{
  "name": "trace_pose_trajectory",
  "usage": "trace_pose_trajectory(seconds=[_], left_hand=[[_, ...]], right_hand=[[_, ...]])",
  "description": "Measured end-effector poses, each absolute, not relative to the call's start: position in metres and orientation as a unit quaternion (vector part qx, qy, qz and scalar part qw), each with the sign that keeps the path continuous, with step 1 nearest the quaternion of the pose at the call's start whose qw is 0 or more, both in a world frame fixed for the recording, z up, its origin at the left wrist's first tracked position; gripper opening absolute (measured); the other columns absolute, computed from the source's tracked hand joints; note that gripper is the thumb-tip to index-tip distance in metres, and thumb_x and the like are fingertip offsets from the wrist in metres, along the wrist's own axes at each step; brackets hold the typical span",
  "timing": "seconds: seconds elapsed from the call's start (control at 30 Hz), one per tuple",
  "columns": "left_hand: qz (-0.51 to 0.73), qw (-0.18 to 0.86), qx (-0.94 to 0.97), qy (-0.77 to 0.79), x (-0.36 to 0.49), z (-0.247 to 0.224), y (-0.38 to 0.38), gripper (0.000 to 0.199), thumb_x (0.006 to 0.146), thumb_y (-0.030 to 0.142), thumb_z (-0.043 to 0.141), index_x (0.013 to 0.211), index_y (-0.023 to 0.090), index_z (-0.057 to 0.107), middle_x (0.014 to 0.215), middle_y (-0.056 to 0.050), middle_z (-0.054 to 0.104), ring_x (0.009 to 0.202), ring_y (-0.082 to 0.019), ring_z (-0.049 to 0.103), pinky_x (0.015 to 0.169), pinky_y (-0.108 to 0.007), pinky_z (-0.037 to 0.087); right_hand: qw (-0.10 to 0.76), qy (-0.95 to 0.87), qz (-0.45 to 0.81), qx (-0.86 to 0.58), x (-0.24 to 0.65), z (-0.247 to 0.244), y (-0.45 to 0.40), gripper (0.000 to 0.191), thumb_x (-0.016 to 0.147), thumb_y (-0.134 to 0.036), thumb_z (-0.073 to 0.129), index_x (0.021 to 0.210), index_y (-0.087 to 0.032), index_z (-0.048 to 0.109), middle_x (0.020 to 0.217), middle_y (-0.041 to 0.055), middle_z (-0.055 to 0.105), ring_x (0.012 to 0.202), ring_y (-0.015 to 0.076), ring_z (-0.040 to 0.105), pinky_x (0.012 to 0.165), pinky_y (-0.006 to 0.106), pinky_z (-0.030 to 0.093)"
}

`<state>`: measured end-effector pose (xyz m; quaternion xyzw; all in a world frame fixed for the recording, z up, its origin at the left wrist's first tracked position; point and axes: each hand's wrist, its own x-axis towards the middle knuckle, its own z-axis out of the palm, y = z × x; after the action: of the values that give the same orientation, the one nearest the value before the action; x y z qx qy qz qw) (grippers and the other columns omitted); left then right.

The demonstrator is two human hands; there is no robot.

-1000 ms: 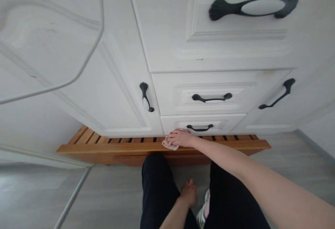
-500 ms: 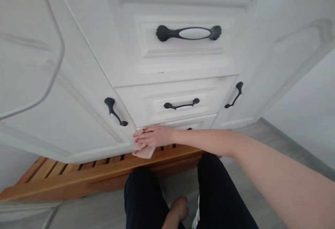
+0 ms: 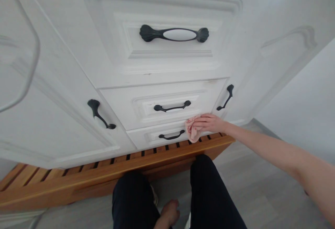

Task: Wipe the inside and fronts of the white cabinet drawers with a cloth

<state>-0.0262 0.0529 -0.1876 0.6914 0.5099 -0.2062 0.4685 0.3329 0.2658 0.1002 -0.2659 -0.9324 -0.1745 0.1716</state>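
My right hand (image 3: 210, 123) presses a crumpled pink cloth (image 3: 193, 128) against the right part of the bottom white drawer (image 3: 149, 135), just right of its dark handle (image 3: 171, 135). The cloth hangs down beside the fingers, near the slatted wooden bench. Low between my knees is my left hand (image 3: 170, 212), its fingers curled; no object shows in it, though its palm side is hidden. Above the cloth is the middle drawer (image 3: 117, 100) with its dark handle (image 3: 172, 107).
The large top drawer (image 3: 104, 65) has a dark and white handle (image 3: 174, 33). Doors with dark handles flank the drawers, at left (image 3: 101, 114) and right (image 3: 225, 98). A slatted wooden bench (image 3: 91, 176) runs along the cabinet's base, above a grey floor (image 3: 248, 173).
My right hand has moved the cloth from the left end of the bottom drawer to its right part, uncovering the drawer's handle. The camera view has shifted slightly right.
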Motion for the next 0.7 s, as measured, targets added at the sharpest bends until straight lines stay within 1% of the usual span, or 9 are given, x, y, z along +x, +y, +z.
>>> trace_pose_trajectory(seconds=[0.1,0.2,0.23,0.3,0.37,0.43,0.53,0.6,0.7], left_hand=[[-0.217,0.459,0.692,0.513,-0.025,-0.185,0.052,0.04,0.094,0.04,0.063,0.129,0.021,0.059,0.133,-0.008,0.062,0.124,-0.025,0.058,0.108,-0.049,0.046],[-0.226,0.451,0.691,0.518,-0.025,-0.184,0.052,0.041,0.094,0.041,0.063,0.129,0.02,0.059,0.133,-0.009,0.062,0.124,-0.026,0.058,0.108,-0.051,0.047],[-0.229,0.45,0.691,0.518,-0.024,-0.184,0.053,0.04,0.094,0.041,0.063,0.128,0.02,0.059,0.133,-0.008,0.062,0.124,-0.026,0.058,0.108,-0.051,0.047],[-0.232,0.447,0.693,0.516,-0.023,-0.182,0.052,0.039,0.094,0.042,0.062,0.127,0.02,0.06,0.133,-0.008,0.062,0.124,-0.025,0.059,0.108,-0.051,0.047],[-0.234,0.444,0.697,0.512,-0.021,-0.18,0.051,0.039,0.094,0.042,0.062,0.126,0.02,0.06,0.134,-0.009,0.061,0.125,-0.025,0.058,0.108,-0.051,0.047],[-0.236,0.442,0.7,0.508,-0.02,-0.177,0.05,0.04,0.094,0.043,0.062,0.127,0.02,0.06,0.134,-0.009,0.061,0.126,-0.025,0.058,0.109,-0.052,0.046],[-0.236,0.444,0.701,0.505,-0.019,-0.174,0.048,0.041,0.094,0.043,0.062,0.128,0.021,0.059,0.136,-0.009,0.06,0.127,-0.026,0.057,0.11,-0.052,0.045],[-0.232,0.449,0.697,0.508,-0.018,-0.172,0.048,0.041,0.094,0.043,0.062,0.129,0.022,0.059,0.137,-0.009,0.06,0.128,-0.026,0.056,0.11,-0.052,0.044],[-0.227,0.46,0.687,0.515,-0.018,-0.169,0.048,0.04,0.094,0.043,0.062,0.128,0.022,0.06,0.136,-0.009,0.06,0.127,-0.026,0.057,0.11,-0.052,0.044]], right_hand=[[0.207,-0.924,-0.23,-0.225,0.35,0.084,0.261,0.035,0.098,-0.014,0.055,0.119,-0.038,0.069,0.121,-0.0106,0.073,0.122,0.0069,0.06,0.113,0.027,0.04],[0.252,-0.885,-0.271,-0.282,0.348,0.053,0.256,0.025,0.097,-0.017,0.059,0.11,-0.034,0.073,0.114,-0.0055,0.076,0.121,0.0129,0.062,0.113,0.034,0.042],[0.249,-0.879,-0.26,-0.314,0.345,0.041,0.254,0.024,0.097,-0.019,0.059,0.109,-0.034,0.074,0.113,-0.0044,0.076,0.12,0.014,0.063,0.111,0.035,0.044],[0.208,-0.886,-0.196,-0.365,0.336,0.02,0.249,0.026,0.099,-0.021,0.057,0.113,-0.036,0.073,0.117,-0.0035,0.075,0.117,0.0148,0.065,0.108,0.036,0.047],[0.166,-0.9,-0.124,-0.384,0.327,0.002,0.244,0.031,0.1,-0.02,0.054,0.119,-0.038,0.071,0.123,-0.0039,0.073,0.116,0.0142,0.066,0.106,0.036,0.048],[0.16,-0.904,-0.089,-0.385,0.317,-0.009,0.237,0.035,0.1,-0.018,0.052,0.121,-0.039,0.069,0.125,-0.0036,0.073,0.117,0.0139,0.066,0.105,0.036,0.048],[0.178,-0.899,-0.116,-0.384,0.302,-0.012,0.223,0.033,0.1,-0.017,0.051,0.119,-0.037,0.07,0.128,-0.0045,0.071,0.123,0.0154,0.062,0.108,0.039,0.045],[0.193,-0.889,-0.148,-0.389,0.292,-0.005,0.211,0.029,0.101,-0.02,0.053,0.117,-0.037,0.07,0.131,-0.0057,0.069,0.124,0.0166,0.061,0.108,0.04,0.043],[0.274,-0.835,-0.203,-0.432,0.275,0.012,0.2,0.021,0.099,-0.025,0.058,0.11,-0.036,0.073,0.129,-0.0032,0.07,0.121,0.0191,0.06,0.104,0.04,0.043]])
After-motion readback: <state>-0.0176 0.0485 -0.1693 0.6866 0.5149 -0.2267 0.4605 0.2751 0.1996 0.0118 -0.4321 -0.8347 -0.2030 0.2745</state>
